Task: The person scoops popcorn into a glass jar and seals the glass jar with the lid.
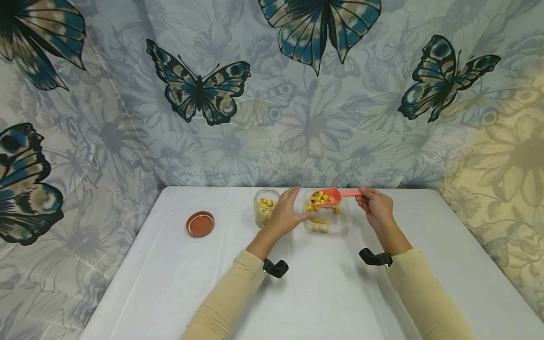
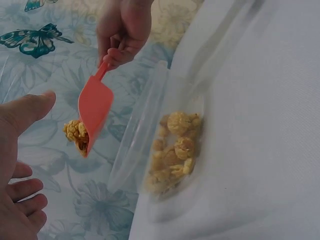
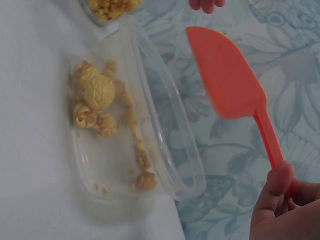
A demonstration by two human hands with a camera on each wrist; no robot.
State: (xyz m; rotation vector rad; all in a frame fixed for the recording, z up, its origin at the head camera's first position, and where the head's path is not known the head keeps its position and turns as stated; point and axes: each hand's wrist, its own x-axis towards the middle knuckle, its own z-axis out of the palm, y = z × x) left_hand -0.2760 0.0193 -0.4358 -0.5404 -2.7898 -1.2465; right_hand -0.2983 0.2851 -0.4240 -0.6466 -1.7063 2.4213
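Observation:
My right hand (image 1: 377, 208) pinches the thin handle of a coral-red scoop (image 3: 227, 75). Caramel popcorn (image 2: 76, 131) shows at the scoop's front, above the clear plastic container (image 3: 187, 170). Inside that container lie more popcorn pieces (image 3: 99, 92), mostly towards one end. Between the container and a glass jar (image 1: 258, 216) is my left hand (image 1: 284, 215), thumb spread away from the fingers and nothing held. The jar stands upright without a lid, holding popcorn (image 3: 114, 7), and my left hand partly hides its right side in the head view.
A round reddish-brown lid (image 1: 200, 224) lies on the white-covered table (image 1: 170, 283), left of the jar. Behind the table's back edge hangs a butterfly-print cloth (image 1: 306, 127). Both wrists wear black straps (image 1: 376, 258).

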